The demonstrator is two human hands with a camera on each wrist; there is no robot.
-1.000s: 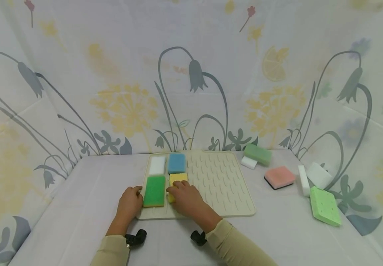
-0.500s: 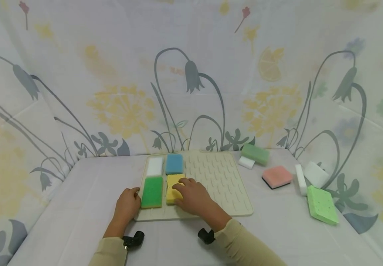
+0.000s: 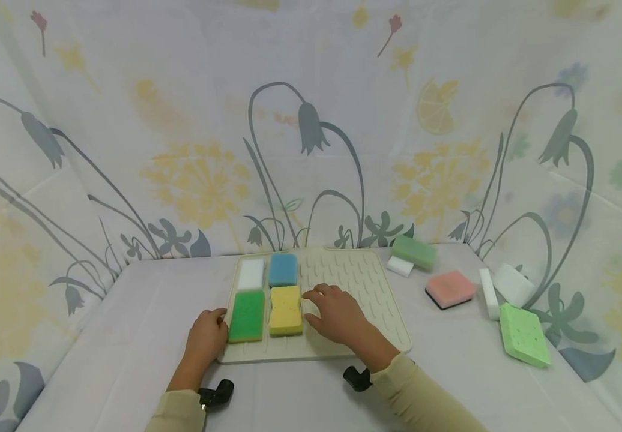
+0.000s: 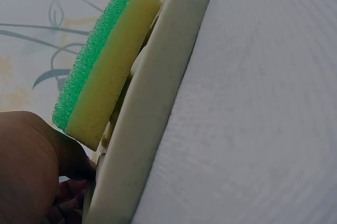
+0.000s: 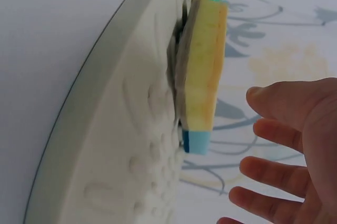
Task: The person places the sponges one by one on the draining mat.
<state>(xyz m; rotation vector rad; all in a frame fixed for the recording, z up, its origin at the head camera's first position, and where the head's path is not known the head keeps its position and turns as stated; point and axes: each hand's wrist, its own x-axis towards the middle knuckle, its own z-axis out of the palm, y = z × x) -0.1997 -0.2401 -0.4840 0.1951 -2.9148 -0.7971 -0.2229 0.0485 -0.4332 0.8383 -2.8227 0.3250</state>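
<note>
Lower centre of the frame: right hand (image 3: 338,312) open with fingers spread, just right of the yellow rectangular sponge (image 3: 286,309) on the cream ribbed silicone mat (image 3: 359,282). Left hand (image 3: 206,336) curled against the mat's left edge, beside the green rectangular sponge (image 3: 247,315).

Lighting: bright, even, diffuse; source apparently overhead, though not in view. Shadows: faint and soft beneath the sponges on the counter (image 3: 127,336). Glare: none. Head view: sharp centre, wide-angle curvature at edges, corners paler. Wrist views: tilted close-ups; right hand (image 5: 295,150) soft-focused, backdrop blurred.
</note>
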